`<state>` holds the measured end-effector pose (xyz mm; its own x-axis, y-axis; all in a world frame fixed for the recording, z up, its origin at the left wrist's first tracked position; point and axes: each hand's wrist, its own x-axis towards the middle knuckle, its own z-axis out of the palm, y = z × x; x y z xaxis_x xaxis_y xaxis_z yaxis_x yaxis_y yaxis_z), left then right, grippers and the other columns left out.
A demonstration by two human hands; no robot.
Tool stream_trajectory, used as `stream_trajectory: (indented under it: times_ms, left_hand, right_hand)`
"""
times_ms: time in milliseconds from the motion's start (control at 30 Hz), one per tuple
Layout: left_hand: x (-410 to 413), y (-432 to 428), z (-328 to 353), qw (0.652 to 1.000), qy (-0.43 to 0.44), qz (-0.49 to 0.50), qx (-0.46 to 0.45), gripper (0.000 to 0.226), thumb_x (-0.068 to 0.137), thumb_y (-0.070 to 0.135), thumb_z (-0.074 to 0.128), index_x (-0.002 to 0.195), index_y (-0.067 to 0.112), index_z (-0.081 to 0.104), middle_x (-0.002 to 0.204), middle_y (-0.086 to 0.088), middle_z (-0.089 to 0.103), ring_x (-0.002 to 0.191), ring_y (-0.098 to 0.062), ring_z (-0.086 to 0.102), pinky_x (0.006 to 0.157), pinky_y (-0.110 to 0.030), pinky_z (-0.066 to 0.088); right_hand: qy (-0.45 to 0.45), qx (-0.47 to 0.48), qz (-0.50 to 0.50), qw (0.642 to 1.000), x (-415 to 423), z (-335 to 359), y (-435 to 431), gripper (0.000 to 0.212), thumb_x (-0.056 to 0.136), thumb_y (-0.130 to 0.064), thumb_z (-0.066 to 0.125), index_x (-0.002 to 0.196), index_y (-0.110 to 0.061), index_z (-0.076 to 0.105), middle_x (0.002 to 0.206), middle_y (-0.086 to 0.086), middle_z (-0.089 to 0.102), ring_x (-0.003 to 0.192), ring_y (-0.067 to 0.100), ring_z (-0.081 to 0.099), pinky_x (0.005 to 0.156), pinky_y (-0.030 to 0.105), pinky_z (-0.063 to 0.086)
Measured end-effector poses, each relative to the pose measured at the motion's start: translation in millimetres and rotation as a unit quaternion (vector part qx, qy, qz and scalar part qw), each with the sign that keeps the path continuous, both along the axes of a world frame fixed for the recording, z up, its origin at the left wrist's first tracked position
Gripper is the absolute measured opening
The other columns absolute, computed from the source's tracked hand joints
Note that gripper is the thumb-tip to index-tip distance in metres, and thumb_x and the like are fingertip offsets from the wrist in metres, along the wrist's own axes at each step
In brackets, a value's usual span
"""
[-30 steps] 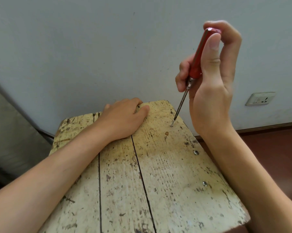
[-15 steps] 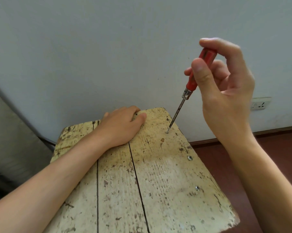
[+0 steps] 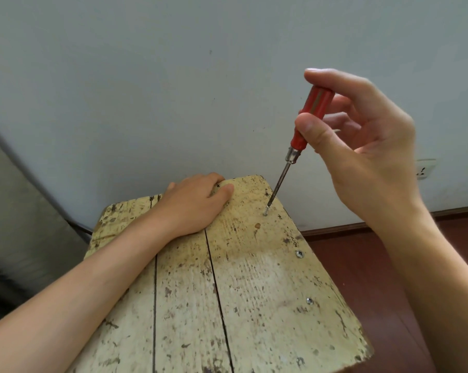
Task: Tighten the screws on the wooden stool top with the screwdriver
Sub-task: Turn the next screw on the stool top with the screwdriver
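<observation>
1. Two hands are working here. Your right hand [image 3: 367, 162] is grasping the screwdriver [image 3: 292, 154]: the thumb [image 3: 313, 133] and fingers are pinching the red handle, and the index finger is arching over its butt end. That light fingertip grip probably suits quick twirling while the screw is turning easily, and the finger on top is supplying the downward push.

2. You are holding the screwdriver tilted, handle leaning toward you and to the right, with its tip meeting the head of the screw [image 3: 265, 212] near the far right corner of the stool top [image 3: 254, 292]. Thread is showing above the wood, so I judge this screw only partly driven.

3. Your left hand [image 3: 197, 203] is clasping the far edge of the stool top. The thumb is lying flat on the boards and the fingers are folding over the edge, out of sight. You are most likely bracing the stool so that it is not twisting or sliding under the driving force.

4. Two more screws [image 3: 299, 254] [image 3: 309, 301] are sitting along the right edge, nearer to you, and both are looking seated close to flush. A small round mark is showing between the raised screw and those two; I cannot tell whether it is a hole or a stain.

5. Beyond the stool, a pale wall [image 3: 146, 76] is meeting a dark red floor [image 3: 362, 265], and a socket [image 3: 425, 169] is peeking out from behind your right hand.
</observation>
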<state>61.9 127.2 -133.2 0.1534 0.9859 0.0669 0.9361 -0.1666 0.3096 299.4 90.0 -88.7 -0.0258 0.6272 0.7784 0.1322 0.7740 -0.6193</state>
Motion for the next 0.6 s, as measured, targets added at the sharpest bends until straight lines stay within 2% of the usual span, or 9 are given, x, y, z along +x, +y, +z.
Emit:
stream_trajectory:
  times_ms: [100,233,333,433,600]
  left_hand:
    - [-0.1,0.0,0.5,1.0,-0.003,-0.003,0.002,0.046,0.103,0.058,0.028,0.128,0.031,0.057,0.12,0.012,0.062,0.116,-0.017,0.055,0.107,-0.048,0.036]
    - [-1.0,0.1,-0.1,1.0,-0.008,-0.003,0.0,0.045,0.103,0.058,0.029,0.125,0.032,0.058,0.115,0.013,0.063,0.113,-0.016,0.056,0.106,-0.047,0.035]
    - [-0.8,-0.1,-0.9,1.0,-0.005,-0.005,0.003,0.046,0.103,0.058,0.028,0.127,0.031,0.057,0.118,0.013,0.063,0.114,-0.015,0.055,0.103,-0.045,0.035]
    - [-0.8,0.3,-1.5,1.0,-0.005,-0.004,0.004,0.048,0.103,0.059,0.028,0.129,0.03,0.057,0.121,0.012,0.063,0.116,-0.016,0.055,0.103,-0.044,0.034]
    - [-1.2,1.3,-1.6,1.0,-0.005,-0.003,0.001,0.049,0.103,0.06,0.027,0.131,0.032,0.055,0.124,0.012,0.061,0.119,-0.015,0.054,0.103,-0.045,0.033]
  right_hand:
    - [-0.004,0.004,-0.003,1.0,-0.9,-0.3,-0.9,0.039,0.101,-0.009,0.074,0.135,-0.025,0.063,0.104,-0.002,0.071,0.083,0.012,0.077,0.078,0.026,0.061]
    - [-0.014,-0.013,0.051,0.998,7.0,3.1,-2.9,0.045,0.105,0.005,0.061,0.144,-0.016,0.058,0.118,0.016,0.073,0.097,0.021,0.078,0.089,0.035,0.063]
    - [-0.03,-0.014,0.056,0.998,11.3,6.3,-5.4,0.047,0.104,0.008,0.06,0.144,-0.016,0.057,0.123,0.018,0.072,0.1,0.021,0.078,0.087,0.025,0.06]
    - [-0.037,-0.008,0.044,0.998,10.8,7.3,-7.1,0.044,0.103,0.004,0.066,0.139,-0.02,0.06,0.117,0.015,0.074,0.093,0.014,0.079,0.083,0.02,0.057]
    - [-0.034,0.001,0.006,0.999,7.2,6.0,-6.1,0.039,0.099,-0.006,0.075,0.132,-0.027,0.064,0.107,-0.008,0.072,0.086,0.01,0.079,0.083,0.03,0.063]
